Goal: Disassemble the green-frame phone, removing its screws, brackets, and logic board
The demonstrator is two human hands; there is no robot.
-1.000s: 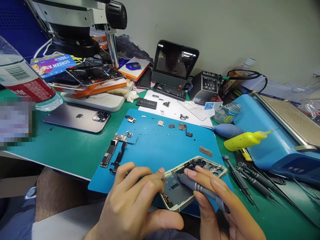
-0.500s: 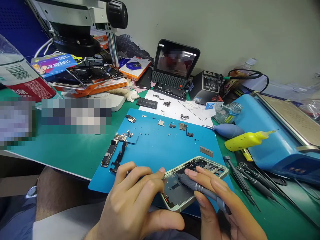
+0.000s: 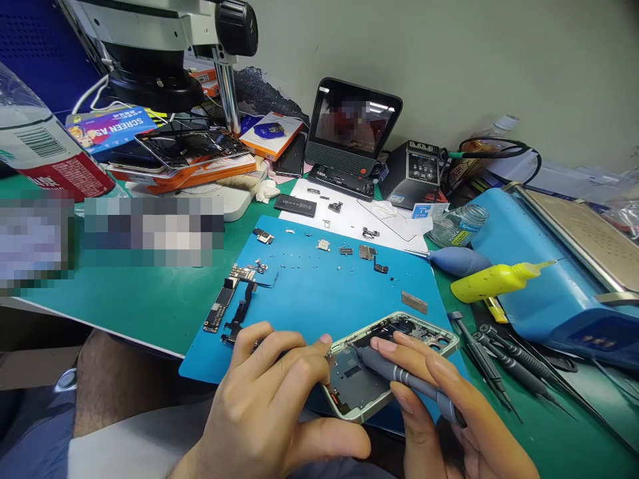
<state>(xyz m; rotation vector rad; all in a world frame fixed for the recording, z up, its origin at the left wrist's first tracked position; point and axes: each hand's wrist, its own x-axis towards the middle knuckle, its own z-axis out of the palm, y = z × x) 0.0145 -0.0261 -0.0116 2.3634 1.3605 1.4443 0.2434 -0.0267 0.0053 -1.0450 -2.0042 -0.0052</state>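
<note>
A pale green phone housing (image 3: 357,382), opened up with its inside facing me, is tilted over the near edge of the blue mat (image 3: 319,299). My left hand (image 3: 274,392) grips its left end, fingertips on the rim; the contact under the frame is hidden. In my right hand (image 3: 444,406) is a grey screwdriver (image 3: 394,374), pinched between thumb and fingers. Its tip points at the inner upper-left edge of the housing; whether it sits on a screw is too small to tell. A logic board (image 3: 219,306) and a dark flex cable (image 3: 242,309) lie left on the mat.
Small screws and metal parts dot the mat. A battery (image 3: 295,205) lies behind it. Right are screwdrivers (image 3: 514,362), a yellow bottle (image 3: 492,282), a blue air blower (image 3: 456,261) and a blue machine (image 3: 544,293). A microscope (image 3: 154,73) overhangs the back left.
The whole view has shifted slightly. Both hands, the housing and the screwdriver keep nearly the same position, with the screwdriver tip at the same inner edge.
</note>
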